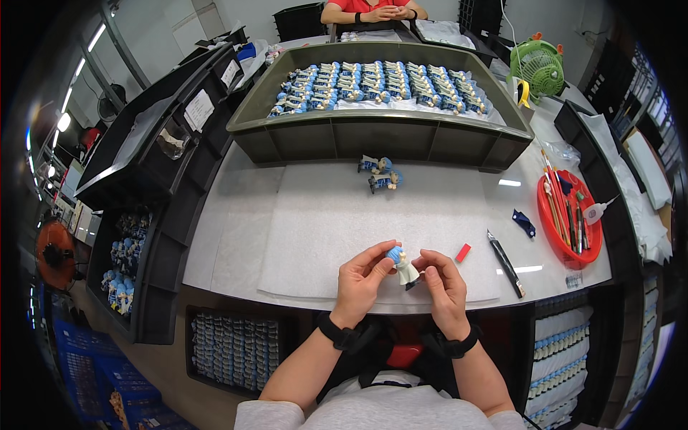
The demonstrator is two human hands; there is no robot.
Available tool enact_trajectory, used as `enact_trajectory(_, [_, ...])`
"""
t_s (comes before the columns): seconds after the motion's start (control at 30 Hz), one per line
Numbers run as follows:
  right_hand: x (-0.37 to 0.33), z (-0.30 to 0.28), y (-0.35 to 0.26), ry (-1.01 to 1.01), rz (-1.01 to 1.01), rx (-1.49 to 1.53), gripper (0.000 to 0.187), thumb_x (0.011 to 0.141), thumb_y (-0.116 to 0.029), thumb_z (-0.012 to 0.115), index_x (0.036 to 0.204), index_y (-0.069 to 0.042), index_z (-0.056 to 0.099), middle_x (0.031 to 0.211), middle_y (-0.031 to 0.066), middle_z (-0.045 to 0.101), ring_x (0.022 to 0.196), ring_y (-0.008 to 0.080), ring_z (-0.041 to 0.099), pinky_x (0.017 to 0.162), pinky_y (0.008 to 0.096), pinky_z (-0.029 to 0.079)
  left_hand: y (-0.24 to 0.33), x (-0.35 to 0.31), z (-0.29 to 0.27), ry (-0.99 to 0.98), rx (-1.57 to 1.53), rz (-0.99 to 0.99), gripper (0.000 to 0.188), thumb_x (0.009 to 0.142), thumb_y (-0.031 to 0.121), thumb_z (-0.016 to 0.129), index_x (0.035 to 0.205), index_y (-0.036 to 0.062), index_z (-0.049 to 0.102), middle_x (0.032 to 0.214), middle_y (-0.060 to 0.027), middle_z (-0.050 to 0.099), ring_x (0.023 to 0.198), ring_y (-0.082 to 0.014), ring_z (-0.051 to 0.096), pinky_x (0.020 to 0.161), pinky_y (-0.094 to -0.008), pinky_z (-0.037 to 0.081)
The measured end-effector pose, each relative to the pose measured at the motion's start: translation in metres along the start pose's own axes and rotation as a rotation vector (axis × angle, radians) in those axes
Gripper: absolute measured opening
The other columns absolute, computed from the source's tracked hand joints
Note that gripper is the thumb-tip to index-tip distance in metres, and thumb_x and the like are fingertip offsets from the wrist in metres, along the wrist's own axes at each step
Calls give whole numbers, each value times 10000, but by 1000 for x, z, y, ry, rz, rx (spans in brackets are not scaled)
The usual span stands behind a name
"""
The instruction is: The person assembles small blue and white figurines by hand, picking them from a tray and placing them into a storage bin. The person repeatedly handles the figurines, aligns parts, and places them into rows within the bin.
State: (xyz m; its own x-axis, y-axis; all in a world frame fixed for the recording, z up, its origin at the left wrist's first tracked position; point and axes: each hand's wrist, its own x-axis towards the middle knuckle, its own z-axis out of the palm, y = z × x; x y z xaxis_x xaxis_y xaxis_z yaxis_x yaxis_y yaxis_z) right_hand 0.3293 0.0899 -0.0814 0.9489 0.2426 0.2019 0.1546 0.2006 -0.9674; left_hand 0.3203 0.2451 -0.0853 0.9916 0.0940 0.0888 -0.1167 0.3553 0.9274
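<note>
Above the near part of the white foam sheet (315,229), I hold a small figurine (405,268) with blue hair and a pale cape. My left hand (362,282) pinches it by the head between thumb and fingers. The fingers of my right hand (446,288) curl at the lower end of the cape and appear to touch it; the exact contact is too small to make out. Two similar blue-haired figurines (385,180) lie farther back on the sheet. To the right of my right hand are a small red block (463,252) and a craft knife (506,264).
A large grey tray (380,136) with rows of figurines stands at the back. At right, a red basket (597,247) holds brushes, near a dark blue piece (524,223) and a green fan (537,68). Black crates (161,287) line the left. A person (373,11) sits opposite.
</note>
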Motion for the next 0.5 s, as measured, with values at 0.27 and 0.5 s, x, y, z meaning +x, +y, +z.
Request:
enact_trajectory(0.27, [-1, 3, 2, 5, 8, -6, 304, 877, -81, 557, 1164, -1, 498, 988, 68, 565, 867, 106, 536, 751, 224, 452, -1, -2, -1, -22, -5, 52, 284, 844, 5, 567, 1128, 2, 572, 1146, -120, 581, 1014, -160, 563, 871, -276, 455])
enact_trajectory(0.5, [2, 11, 8, 23, -103, -258, 343, 776, -40, 659, 1097, 7, 550, 939, 101, 595, 836, 153, 592, 756, 258, 486, 0, -3, -8, -37, -23, 109, 313, 794, -121, 536, 1079, -10, 600, 1160, -130, 567, 1054, -177, 545, 908, -282, 444])
